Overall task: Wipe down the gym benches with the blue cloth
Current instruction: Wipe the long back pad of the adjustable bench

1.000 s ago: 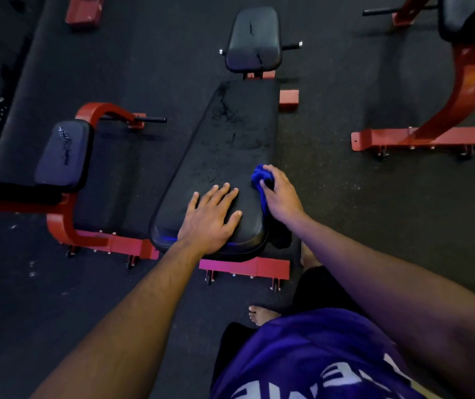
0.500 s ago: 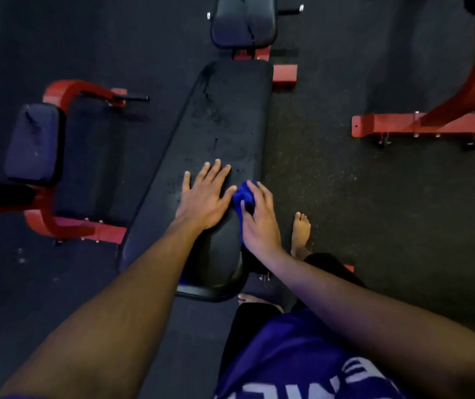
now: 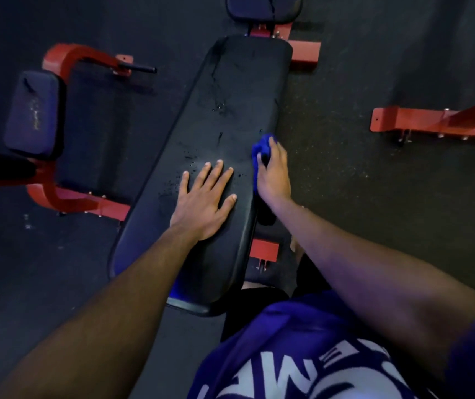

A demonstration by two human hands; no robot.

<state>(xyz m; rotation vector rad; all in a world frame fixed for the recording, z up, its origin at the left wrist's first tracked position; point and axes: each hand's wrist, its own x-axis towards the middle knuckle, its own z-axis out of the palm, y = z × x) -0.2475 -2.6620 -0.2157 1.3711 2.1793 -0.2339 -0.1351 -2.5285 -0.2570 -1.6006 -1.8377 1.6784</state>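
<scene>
While the left hand [image 3: 203, 201] lies flat with fingers spread wide on the long black padded bench [image 3: 224, 116], the right hand [image 3: 273, 175] grips a bunched blue cloth [image 3: 259, 149] against the pad's right edge, fingers curled round it. Part of the cloth seems to hang down the side of the pad beneath the palm, though that area is dark. Small dark specks and scuffs dot the pad just ahead of the left fingertips. A smaller black head pad [image 3: 263, 8] sits beyond the far end, over a red steel frame [image 3: 305, 53]. Another red-framed bench with a dark pad [image 3: 35, 113] stands to the left on the black rubber floor [image 3: 374, 197].
</scene>
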